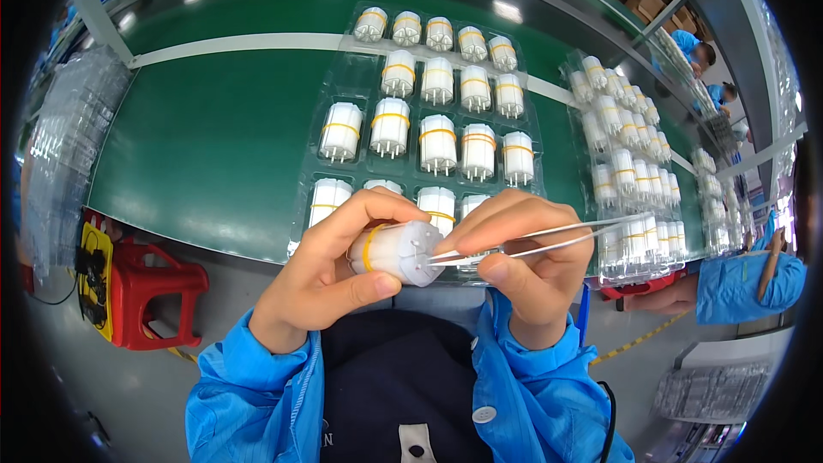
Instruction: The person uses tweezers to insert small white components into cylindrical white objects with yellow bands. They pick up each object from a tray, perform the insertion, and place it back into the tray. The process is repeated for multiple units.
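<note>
At frame centre, the left hand [319, 279] clasps a white cylinder [399, 252] sideways, its pinned end facing tweezers [549, 246] pinched in the right hand [536, 279].

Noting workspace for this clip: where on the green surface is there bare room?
Widest: green surface between the left stacked trays and central tray, nearer than the white strip. Another lies beyond that strip, left of central tray. Crowded: central tray and right tray, holding white cylinders.

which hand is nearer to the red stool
Left. The left hand, holding a white cylinder, is to the right of the red stool; the right hand, holding tweezers, is farther right, beyond the left hand.
</note>
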### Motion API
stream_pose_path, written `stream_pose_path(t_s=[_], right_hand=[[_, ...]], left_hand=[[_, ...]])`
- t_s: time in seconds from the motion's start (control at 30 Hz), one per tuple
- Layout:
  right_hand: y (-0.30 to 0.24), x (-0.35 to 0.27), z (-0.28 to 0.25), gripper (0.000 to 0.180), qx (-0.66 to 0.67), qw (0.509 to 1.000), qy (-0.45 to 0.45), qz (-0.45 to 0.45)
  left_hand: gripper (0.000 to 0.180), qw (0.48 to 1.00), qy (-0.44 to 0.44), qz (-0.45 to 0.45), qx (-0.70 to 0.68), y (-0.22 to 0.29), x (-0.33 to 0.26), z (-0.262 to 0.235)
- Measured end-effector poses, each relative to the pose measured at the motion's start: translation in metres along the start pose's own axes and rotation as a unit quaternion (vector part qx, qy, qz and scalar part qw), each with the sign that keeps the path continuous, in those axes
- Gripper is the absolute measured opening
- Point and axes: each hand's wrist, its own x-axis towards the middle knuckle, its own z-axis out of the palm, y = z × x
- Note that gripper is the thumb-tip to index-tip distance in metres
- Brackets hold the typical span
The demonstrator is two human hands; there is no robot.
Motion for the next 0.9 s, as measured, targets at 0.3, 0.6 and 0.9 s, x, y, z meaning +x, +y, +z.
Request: stream_pose_path(t_s=[0.3, 0.6, 0.9], right_hand=[[0.003, -0.001, 0.002, 0.017, 0.04, 0.999, 0.001, -0.02], [0.001, 0.005, 0.007, 0.021, 0.019, 0.999, -0.007, -0.042], [0.005, 0.005, 0.003, 0.018, 0.039, 0.998, -0.032, -0.048]], left_hand=[[0.056, 0.995, 0.012, -0.039, -0.093, -0.008, -0.002, -0.005], [0.062, 0.988, -0.035, -0.059, -0.141, -0.015, 0.001, -0.009], [0.071, 0.969, -0.028, -0.092, -0.226, -0.008, 0.002, -0.003]])
